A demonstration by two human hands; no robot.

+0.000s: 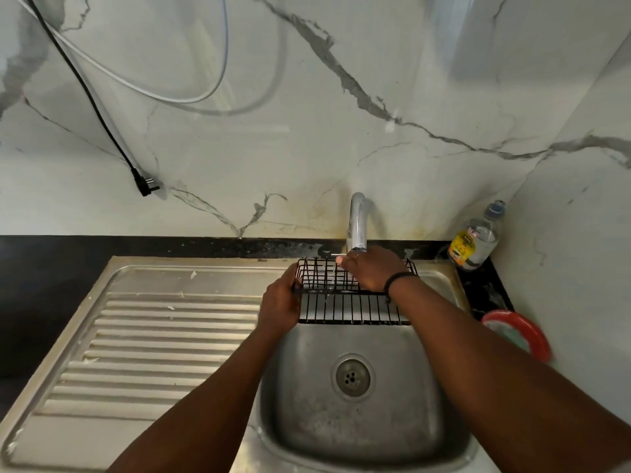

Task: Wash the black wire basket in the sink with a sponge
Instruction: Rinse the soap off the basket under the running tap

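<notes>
Marble-veined wall panels back a steel sink [297, 404] with a ribbed drainboard [164, 336] on its left, set in a dark table [41, 295]. The basket [351, 298] — black wire, open grid — is held above the far end of the bowl, directly under the tap [356, 223], tilted so that its near wall faces the camera.

Handling, by judgement: light and stiff, unlikely to bend under scrubbing, but thin wet wires give little friction and can slip or twist in a loose grip. The rim rod and corners look like the best places to hold it.

Left hand [280, 307]: fingers curled round the basket's left rim, thumb side uppermost, forearm rising from the lower left. Right hand [370, 269]: palm down over the basket's far side just below the spout, wrist with a dark band [397, 279] — its fingers [345, 264] are bent toward the wires, yet whether they grip the basket, hold a sponge or merely rest there cannot be told. No sponge is clearly visible.

A bottle [476, 238] and a red dish [519, 332] stand at the right, well apart from the basket.
</notes>
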